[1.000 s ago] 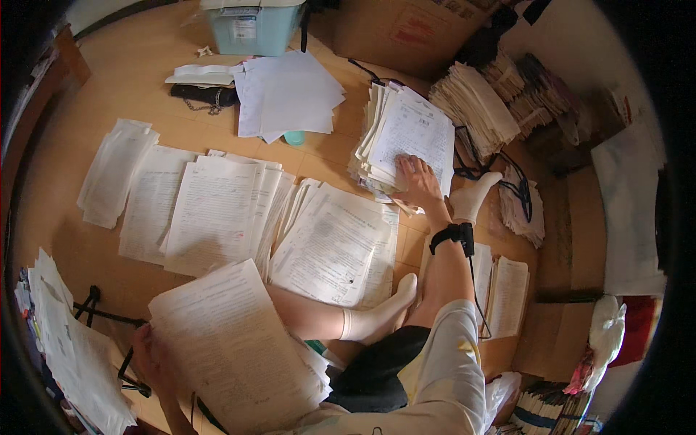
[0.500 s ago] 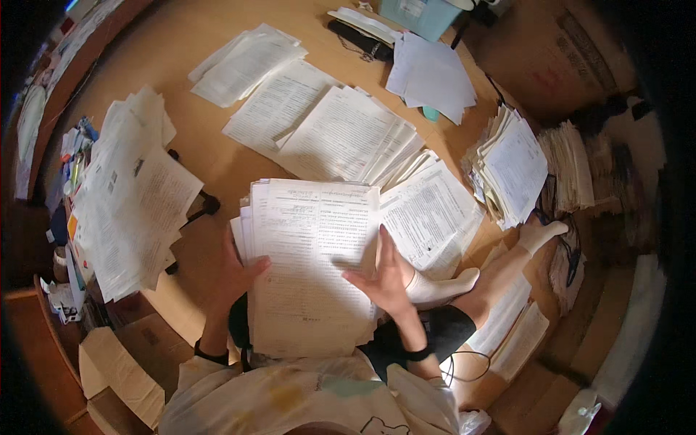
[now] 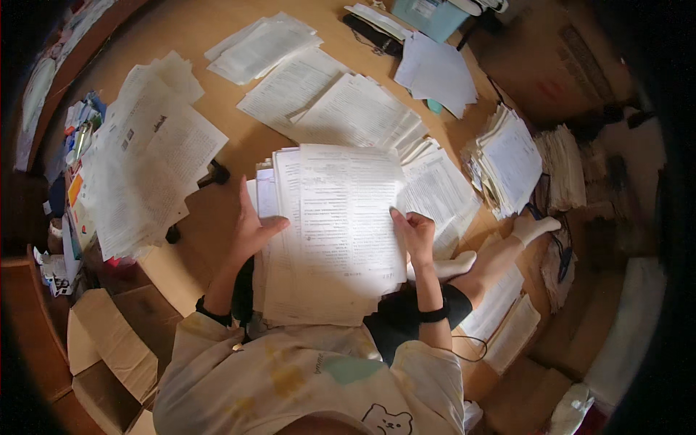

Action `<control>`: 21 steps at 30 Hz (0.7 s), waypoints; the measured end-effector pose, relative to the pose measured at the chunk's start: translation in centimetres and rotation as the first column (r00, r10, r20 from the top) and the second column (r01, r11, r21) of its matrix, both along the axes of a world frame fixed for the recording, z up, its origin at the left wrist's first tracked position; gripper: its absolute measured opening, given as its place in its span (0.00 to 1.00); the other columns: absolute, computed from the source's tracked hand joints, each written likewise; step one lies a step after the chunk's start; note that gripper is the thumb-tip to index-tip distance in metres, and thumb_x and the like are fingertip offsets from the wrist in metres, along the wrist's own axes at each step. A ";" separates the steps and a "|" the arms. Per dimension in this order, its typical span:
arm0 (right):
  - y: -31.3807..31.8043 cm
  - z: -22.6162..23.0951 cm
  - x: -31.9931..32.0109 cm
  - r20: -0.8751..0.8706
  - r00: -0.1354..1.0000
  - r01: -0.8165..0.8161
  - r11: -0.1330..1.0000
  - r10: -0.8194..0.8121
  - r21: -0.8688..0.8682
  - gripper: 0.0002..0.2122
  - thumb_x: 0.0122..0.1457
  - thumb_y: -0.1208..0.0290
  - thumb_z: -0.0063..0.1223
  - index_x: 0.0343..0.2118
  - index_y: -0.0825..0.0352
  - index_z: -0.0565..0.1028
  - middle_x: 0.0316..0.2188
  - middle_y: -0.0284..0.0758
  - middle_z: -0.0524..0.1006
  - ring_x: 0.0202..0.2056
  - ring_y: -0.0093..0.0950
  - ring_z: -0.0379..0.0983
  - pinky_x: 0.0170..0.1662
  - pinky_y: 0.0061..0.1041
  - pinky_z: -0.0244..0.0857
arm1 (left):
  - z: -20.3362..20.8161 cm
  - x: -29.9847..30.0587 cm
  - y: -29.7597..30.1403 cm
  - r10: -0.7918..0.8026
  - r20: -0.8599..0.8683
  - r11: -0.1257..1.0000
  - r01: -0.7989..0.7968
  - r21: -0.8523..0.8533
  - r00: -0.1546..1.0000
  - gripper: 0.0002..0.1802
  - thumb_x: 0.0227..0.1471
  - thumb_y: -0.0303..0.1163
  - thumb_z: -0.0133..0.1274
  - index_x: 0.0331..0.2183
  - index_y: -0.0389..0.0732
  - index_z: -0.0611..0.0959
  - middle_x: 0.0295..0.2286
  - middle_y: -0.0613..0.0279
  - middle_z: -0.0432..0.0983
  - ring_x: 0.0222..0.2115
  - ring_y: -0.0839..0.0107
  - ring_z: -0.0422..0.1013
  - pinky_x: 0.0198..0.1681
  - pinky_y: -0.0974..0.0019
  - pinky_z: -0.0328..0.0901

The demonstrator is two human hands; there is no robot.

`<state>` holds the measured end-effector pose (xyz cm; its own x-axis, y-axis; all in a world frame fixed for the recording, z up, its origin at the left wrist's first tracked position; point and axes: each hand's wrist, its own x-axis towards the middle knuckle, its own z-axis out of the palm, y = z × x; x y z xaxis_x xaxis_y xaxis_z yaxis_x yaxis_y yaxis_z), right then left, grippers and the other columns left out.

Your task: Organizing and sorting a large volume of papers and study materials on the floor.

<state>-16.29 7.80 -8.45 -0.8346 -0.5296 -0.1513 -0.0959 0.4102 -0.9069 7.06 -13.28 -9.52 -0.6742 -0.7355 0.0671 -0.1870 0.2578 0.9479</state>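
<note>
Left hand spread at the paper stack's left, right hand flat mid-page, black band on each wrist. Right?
Not the right hand: the head view shows it curled at the right edge of the top sheet, thumb on it. Left hand and black bands stand.

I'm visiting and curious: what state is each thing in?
White printed paper stack: uneven edges
Bare left grip: open at the stack's edge
Bare right grip: pinching upper sheets by their edge
White papers at left: spread unevenly
Brown cardboard carton, lower left: flaps open
Light-blue plastic bin: partly cropped, lid unclear
White fabric socks: worn
</note>
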 end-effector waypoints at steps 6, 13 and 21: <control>0.7 -0.1 -1.5 -0.179 0.981 -0.078 0.997 0.080 0.021 0.14 0.50 0.69 0.50 0.15 0.75 0.70 0.08 0.25 0.59 0.14 0.13 0.49 0.15 0.19 0.46 | -0.4 0.5 -0.1 -0.020 -0.084 0.988 0.032 0.149 0.996 0.57 0.31 0.29 0.61 0.52 0.30 0.36 0.47 0.48 0.53 0.48 0.62 0.53 0.51 0.63 0.49; 2.1 3.7 -3.8 0.100 0.992 -0.064 0.992 0.075 -0.108 0.08 0.51 0.72 0.48 0.25 0.73 0.72 0.17 0.23 0.69 0.20 0.10 0.59 0.21 0.11 0.53 | -0.1 0.2 0.2 -0.012 -0.142 0.975 0.043 0.217 0.990 0.56 0.31 0.27 0.61 0.52 0.29 0.38 0.47 0.46 0.52 0.48 0.63 0.53 0.51 0.63 0.49; 3.9 8.5 -6.3 -0.175 0.984 -0.045 0.992 0.023 -0.121 0.07 0.48 0.73 0.53 0.22 0.73 0.72 0.14 0.27 0.69 0.19 0.13 0.60 0.22 0.14 0.56 | -0.5 0.0 -0.2 -0.016 -0.088 0.988 0.029 0.149 0.996 0.55 0.31 0.27 0.60 0.51 0.27 0.40 0.47 0.45 0.52 0.48 0.62 0.52 0.51 0.63 0.49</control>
